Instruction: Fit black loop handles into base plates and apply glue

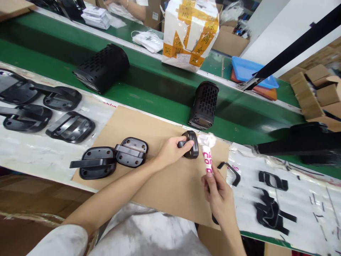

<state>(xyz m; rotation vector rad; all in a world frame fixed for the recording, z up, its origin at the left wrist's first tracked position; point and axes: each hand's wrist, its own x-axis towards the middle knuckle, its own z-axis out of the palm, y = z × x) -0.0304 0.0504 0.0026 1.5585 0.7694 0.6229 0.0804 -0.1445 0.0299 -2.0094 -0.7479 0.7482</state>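
My left hand (173,151) grips a small black plastic part (192,144) near the back edge of the brown cardboard sheet (165,185). Just right of it, my right hand (217,188) is closed around a stick-like tool (207,158) wrapped in white and pink film, with a white padded head at its top. Two black plates with strap-like handles, one (97,162) beside the other (132,152), lie on the sheet's left part. A bent black strip (233,174) rests right of my right hand.
Black perforated housings (105,67) (204,103) stand on the green conveyor (154,89). More black handled plates (70,127) lie left, black brackets (271,209) right. A taped white box (189,33) stands behind; a person's arm (135,9) shows beyond.
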